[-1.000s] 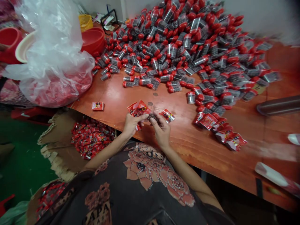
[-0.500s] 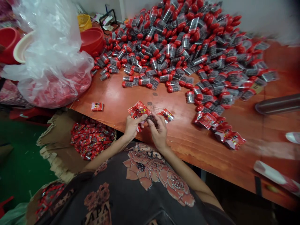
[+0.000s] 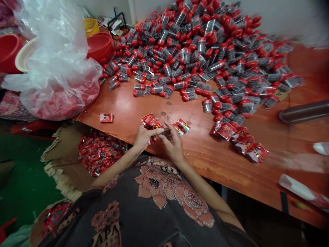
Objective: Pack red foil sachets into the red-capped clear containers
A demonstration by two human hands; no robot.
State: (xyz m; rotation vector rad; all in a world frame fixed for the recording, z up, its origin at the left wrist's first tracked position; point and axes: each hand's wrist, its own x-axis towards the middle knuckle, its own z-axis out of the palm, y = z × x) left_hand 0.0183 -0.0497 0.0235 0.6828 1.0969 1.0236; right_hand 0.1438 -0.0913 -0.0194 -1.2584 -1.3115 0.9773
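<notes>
My left hand [image 3: 144, 136] is closed round a glossy red printed packet [image 3: 149, 120], its thumb pointing to the right. My right hand [image 3: 174, 141] meets it at the packet's right side, thumb and fingers pinched together. What lies between those right fingertips is hidden. Just beyond the right hand, two red and yellow packets [image 3: 183, 126] lie on the orange-brown table [image 3: 123, 103]. A single small red packet [image 3: 106, 117] rests farther left, near the table's edge.
Clear canisters with red caps and dark contents [image 3: 180, 58] are heaped along the back. More red packets [image 3: 246, 144] lie at right. A carton of red packets [image 3: 100, 151] sits below the table's left edge. A plastic bag [image 3: 59, 79] and red bowls [image 3: 100, 44] stand at left.
The red packet has turned slightly and dropped a little in my left hand. My right fingers have shifted, their tips reaching higher beside the packet. The things on the table stay put.
</notes>
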